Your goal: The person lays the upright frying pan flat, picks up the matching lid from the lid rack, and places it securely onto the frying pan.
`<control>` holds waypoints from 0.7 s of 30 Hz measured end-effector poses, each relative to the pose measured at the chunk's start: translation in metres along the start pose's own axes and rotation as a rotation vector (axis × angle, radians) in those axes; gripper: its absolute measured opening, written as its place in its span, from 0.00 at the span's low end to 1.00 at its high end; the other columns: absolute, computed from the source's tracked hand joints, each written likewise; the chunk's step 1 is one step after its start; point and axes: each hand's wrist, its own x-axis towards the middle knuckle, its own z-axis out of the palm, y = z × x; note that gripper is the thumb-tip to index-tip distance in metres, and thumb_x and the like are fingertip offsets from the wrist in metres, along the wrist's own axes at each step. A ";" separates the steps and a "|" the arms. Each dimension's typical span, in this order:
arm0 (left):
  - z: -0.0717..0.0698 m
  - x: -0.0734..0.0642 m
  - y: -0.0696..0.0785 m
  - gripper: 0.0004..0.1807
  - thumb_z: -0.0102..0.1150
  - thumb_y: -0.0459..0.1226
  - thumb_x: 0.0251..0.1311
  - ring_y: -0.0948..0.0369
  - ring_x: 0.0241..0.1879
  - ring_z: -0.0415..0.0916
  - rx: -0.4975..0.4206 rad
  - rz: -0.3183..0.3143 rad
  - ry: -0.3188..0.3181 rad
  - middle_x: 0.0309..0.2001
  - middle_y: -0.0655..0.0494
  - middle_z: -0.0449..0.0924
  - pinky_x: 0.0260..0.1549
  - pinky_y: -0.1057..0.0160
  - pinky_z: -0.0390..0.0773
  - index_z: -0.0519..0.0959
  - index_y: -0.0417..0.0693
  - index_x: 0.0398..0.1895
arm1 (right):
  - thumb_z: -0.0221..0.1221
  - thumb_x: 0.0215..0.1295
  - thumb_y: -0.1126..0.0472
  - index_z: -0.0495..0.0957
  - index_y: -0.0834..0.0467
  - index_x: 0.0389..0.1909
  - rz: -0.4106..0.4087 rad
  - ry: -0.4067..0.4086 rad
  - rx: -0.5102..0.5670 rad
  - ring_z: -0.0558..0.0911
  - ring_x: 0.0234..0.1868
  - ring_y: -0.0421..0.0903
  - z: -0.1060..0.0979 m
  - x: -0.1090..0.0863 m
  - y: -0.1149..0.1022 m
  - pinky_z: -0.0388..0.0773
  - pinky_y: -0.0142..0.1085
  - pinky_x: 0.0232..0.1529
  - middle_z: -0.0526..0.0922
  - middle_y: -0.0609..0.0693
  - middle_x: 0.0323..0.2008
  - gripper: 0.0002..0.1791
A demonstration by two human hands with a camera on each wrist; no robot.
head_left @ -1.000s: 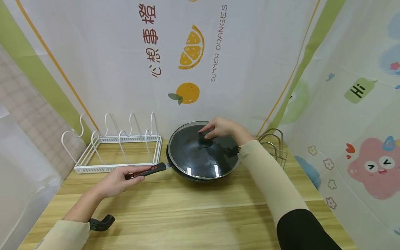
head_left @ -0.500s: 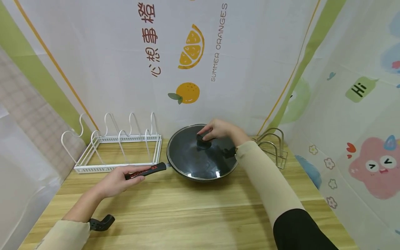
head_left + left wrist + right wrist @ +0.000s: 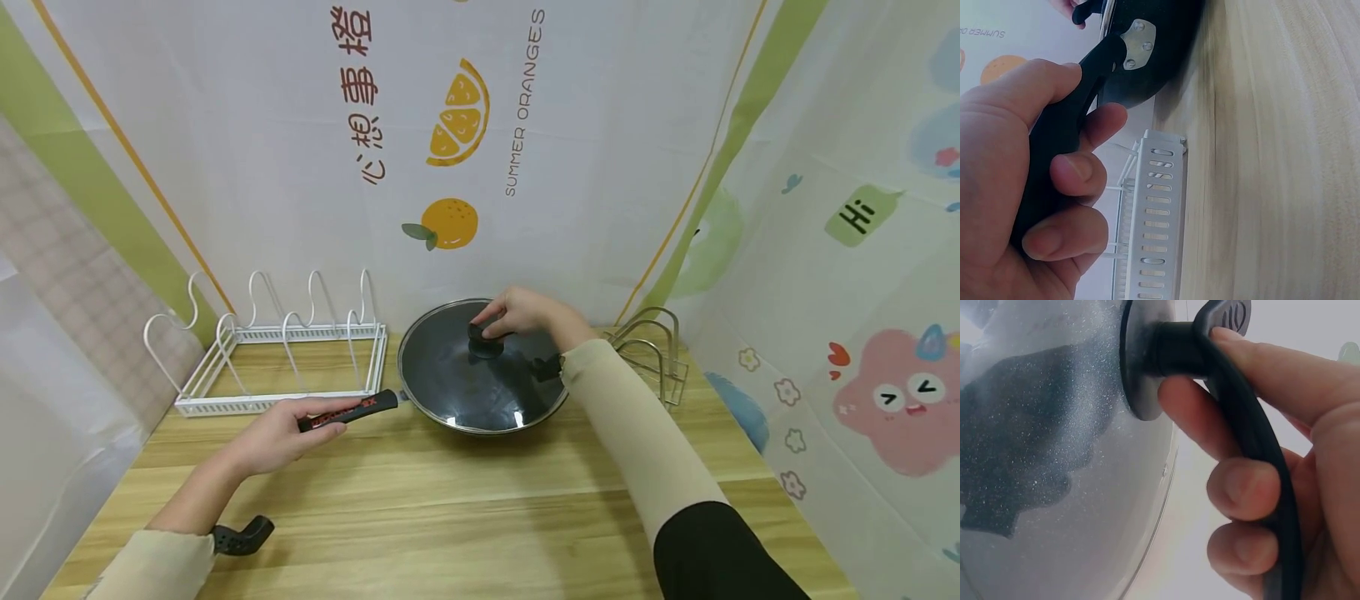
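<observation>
A black frying pan (image 3: 1169, 44) stands on the wooden table at the back, its handle (image 3: 375, 404) pointing left. My left hand (image 3: 281, 437) grips that handle; in the left wrist view the fingers curl round it. A glass lid (image 3: 480, 400) with a metal rim lies over the pan, its edge lined up with the pan's. My right hand (image 3: 525, 312) holds the lid's black handle (image 3: 1257, 425), fingers wrapped round it in the right wrist view. Through the glass the pan's inside looks dark, and I cannot make out any contents.
Left of the pan is a white rack (image 3: 277, 404) with upright wire loops. A metal wire rack (image 3: 663, 358) stands to the right, partly behind my right forearm. A printed white curtain (image 3: 600, 167) hangs right behind the pan. Wooden table (image 3: 420, 517) extends in front.
My right hand has lowered the lid and shifted it slightly left, so its rim now meets the pan's instead of sitting offset above it. The left hand keeps its grip on the pan handle.
</observation>
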 end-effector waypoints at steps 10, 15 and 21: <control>0.001 0.002 -0.001 0.22 0.69 0.36 0.75 0.74 0.20 0.60 -0.012 0.029 -0.006 0.49 0.51 0.87 0.18 0.68 0.69 0.86 0.52 0.69 | 0.70 0.76 0.57 0.88 0.51 0.66 0.009 -0.002 -0.019 0.62 0.17 0.38 0.000 -0.001 0.000 0.63 0.31 0.23 0.88 0.46 0.29 0.20; 0.000 0.002 -0.001 0.22 0.69 0.38 0.76 0.73 0.17 0.62 -0.031 -0.010 -0.029 0.45 0.52 0.87 0.15 0.68 0.69 0.85 0.53 0.71 | 0.70 0.76 0.56 0.88 0.51 0.66 -0.013 0.007 -0.066 0.66 0.20 0.37 -0.001 -0.003 -0.001 0.64 0.31 0.25 0.87 0.44 0.30 0.20; -0.002 0.000 0.002 0.23 0.68 0.39 0.76 0.71 0.20 0.67 -0.030 -0.042 -0.051 0.30 0.60 0.77 0.18 0.66 0.72 0.84 0.52 0.71 | 0.69 0.76 0.54 0.88 0.52 0.65 -0.067 0.037 -0.140 0.75 0.28 0.39 0.001 -0.004 -0.003 0.72 0.32 0.33 0.87 0.45 0.32 0.20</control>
